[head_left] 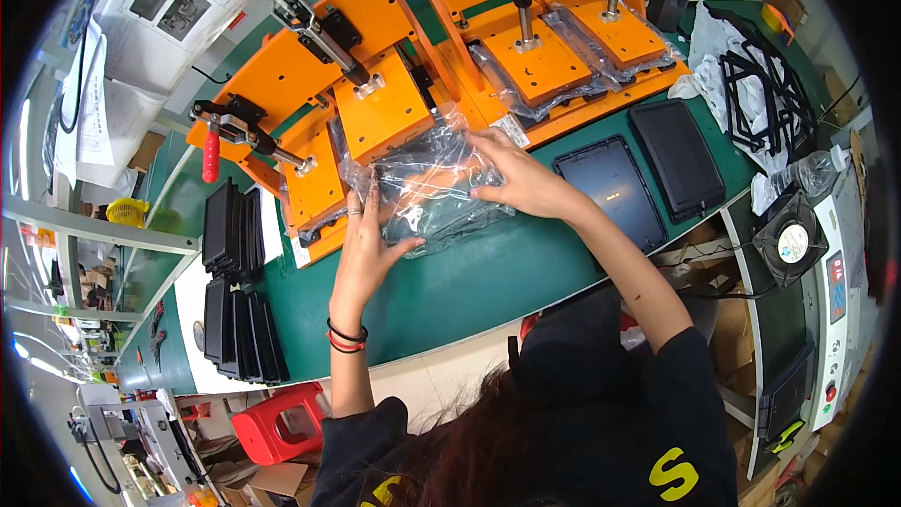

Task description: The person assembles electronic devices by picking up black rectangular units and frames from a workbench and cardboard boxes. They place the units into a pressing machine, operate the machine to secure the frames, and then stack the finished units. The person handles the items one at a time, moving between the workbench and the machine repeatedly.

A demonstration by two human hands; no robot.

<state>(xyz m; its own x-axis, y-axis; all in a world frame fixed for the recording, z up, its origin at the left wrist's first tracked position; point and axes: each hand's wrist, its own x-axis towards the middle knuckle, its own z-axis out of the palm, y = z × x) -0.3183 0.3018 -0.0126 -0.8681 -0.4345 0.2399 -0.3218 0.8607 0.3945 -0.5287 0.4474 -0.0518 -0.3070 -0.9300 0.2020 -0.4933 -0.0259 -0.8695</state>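
Observation:
A dark flat panel inside a crinkled clear plastic bag (427, 190) lies on the green bench top (488, 277), in front of an orange clamp fixture (375, 108). My left hand (364, 249) grips the bag's near left edge, fingers up along its side. My right hand (521, 178) presses flat on the bag's right end, fingers spread over the plastic. Both hands touch the same bagged panel.
A second orange fixture (554, 56) with red-handled toggle clamps holds bagged parts at the back. Two black flat panels (648, 169) lie to the right. Black panels stand in stacks (235, 282) at left. Black frames (760, 84) rest on white wrapping. A fan (791, 242) sits at right.

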